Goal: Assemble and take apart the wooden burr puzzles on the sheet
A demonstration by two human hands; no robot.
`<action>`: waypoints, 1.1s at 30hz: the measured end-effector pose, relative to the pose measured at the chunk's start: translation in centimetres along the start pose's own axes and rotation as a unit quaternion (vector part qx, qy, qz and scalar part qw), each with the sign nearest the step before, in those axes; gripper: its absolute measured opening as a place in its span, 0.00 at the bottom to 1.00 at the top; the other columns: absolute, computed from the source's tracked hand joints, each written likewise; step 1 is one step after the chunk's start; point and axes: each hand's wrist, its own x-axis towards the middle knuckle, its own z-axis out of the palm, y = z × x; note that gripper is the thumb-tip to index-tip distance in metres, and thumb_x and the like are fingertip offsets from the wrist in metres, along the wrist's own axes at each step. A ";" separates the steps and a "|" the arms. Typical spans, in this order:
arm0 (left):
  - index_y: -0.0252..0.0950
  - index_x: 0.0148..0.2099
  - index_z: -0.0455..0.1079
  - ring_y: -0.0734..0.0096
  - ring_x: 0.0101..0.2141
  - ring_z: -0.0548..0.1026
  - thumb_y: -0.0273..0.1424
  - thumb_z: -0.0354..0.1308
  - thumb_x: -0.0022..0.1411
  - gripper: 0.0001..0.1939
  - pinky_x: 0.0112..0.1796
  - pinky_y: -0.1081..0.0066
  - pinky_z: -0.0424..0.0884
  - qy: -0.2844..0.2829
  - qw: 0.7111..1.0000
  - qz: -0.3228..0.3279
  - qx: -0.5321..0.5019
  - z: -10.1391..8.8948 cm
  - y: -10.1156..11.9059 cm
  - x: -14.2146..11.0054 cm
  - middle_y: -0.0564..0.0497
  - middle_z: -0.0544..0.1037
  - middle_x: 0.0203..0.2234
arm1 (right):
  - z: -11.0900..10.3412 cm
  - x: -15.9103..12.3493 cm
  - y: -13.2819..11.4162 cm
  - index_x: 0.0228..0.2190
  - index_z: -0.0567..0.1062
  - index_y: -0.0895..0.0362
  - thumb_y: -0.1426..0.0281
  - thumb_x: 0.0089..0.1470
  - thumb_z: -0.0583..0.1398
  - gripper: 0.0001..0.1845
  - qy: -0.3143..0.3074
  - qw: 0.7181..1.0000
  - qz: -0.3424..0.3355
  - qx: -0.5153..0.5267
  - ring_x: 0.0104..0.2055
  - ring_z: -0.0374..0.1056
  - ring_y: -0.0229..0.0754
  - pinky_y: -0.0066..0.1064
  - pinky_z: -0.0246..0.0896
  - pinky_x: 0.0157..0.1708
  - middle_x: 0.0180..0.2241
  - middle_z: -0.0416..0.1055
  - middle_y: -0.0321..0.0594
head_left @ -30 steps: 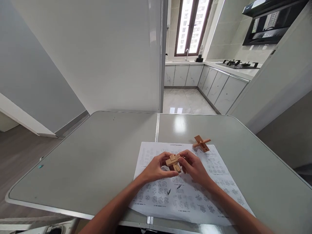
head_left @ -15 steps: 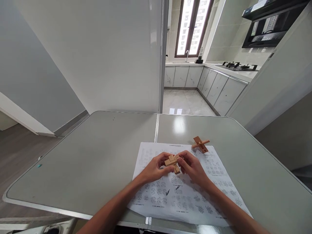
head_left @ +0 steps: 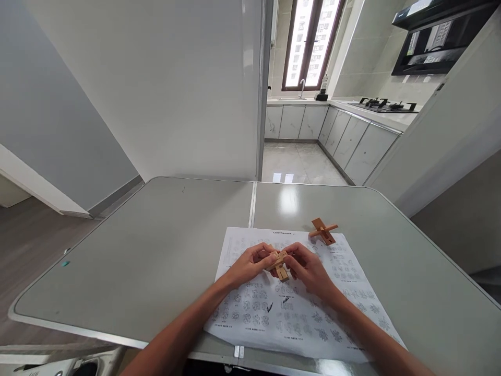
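Between my two hands is a small light-wood interlocking puzzle (head_left: 280, 265), its blocks crossing one another. My left hand (head_left: 250, 265) grips it from the left, thumb lying over the top. From the other side my right hand (head_left: 305, 265) pinches its right end between thumb and fingers. One block pokes out toward me below the fingers; the back of the puzzle is hidden. Under both hands lies a white printed sheet (head_left: 274, 318) with rows of small diagrams and two dark tick marks. A darker wooden cross-shaped piece (head_left: 324, 231) rests at the sheet's upper right corner.
The sheet lies on a grey-green folding table (head_left: 156, 250) with a metal seam down its middle. A small teal bit (head_left: 65, 263) is near the left edge. Beyond the table are a wall (head_left: 176, 94) and a kitchen with a stove (head_left: 385, 105).
My left thumb has moved up onto the top of the puzzle, and the puzzle has turned a little in my fingers. The cross-shaped piece stays in place.
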 end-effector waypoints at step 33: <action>0.34 0.49 0.77 0.63 0.38 0.81 0.49 0.68 0.64 0.23 0.46 0.63 0.76 0.149 0.988 0.012 -0.047 -2.9 -0.6 0.3 0.45 0.84 0.37 | 0.4 0.1 1.3 0.42 0.75 0.52 0.61 0.65 0.61 0.09 0.022 0.957 -0.082 -0.277 0.35 0.70 0.46 0.39 0.68 0.37 0.38 0.75 0.41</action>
